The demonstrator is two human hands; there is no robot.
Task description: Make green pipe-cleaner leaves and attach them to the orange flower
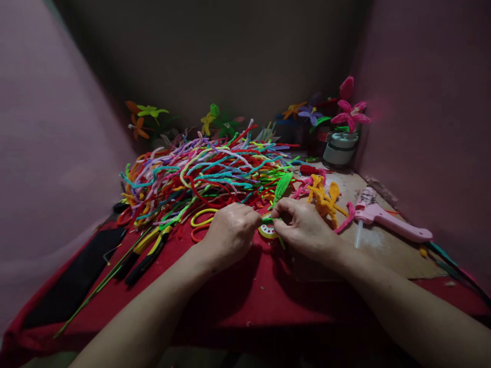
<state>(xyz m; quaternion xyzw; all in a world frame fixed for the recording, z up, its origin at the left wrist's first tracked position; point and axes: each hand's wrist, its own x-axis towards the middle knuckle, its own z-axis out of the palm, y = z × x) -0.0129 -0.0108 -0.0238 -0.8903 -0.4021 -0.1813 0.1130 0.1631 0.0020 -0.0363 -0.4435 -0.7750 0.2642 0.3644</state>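
- Pinching a green fuzzy leaf (283,189) by its base with the right hand (297,225), thumb and forefinger drawn together in a narrow grip.
- Holding that leaf up above the fingertips, tip pointing up and slightly right, in front of the heap; showing a bit of green stem (283,244) below the same fingers.
- Facing it just to the left with the left hand (235,230) — fingers curled in, grip drawn small, impossible to say from here around what, if anything.
- Seen in the gap between both hands, partly hidden by the right: a white-and-yellow ring (267,231) with dark dots on its face.
- Piled beyond the hands, in a wide tangle: a heap of fuzzy stems (207,168) in red, turquoise, lilac, yellow and more.
- Lying to the left on the red-covered desk (245,312): a yellow loop (203,215) beside the left hand, then pliers (149,256) with yellow-and-black handles, then thin green rods (95,291) and a flat black object (76,276).
- Resting to the right on a brown board (387,260): an orange-yellow fuzzy flower (324,199) near the right hand, and farther off a pink glue gun (393,221), with a clear stick at its front.
- Standing at the back right: a pink flower (351,115) above a pale jar (339,151), near a purple flower (310,115).
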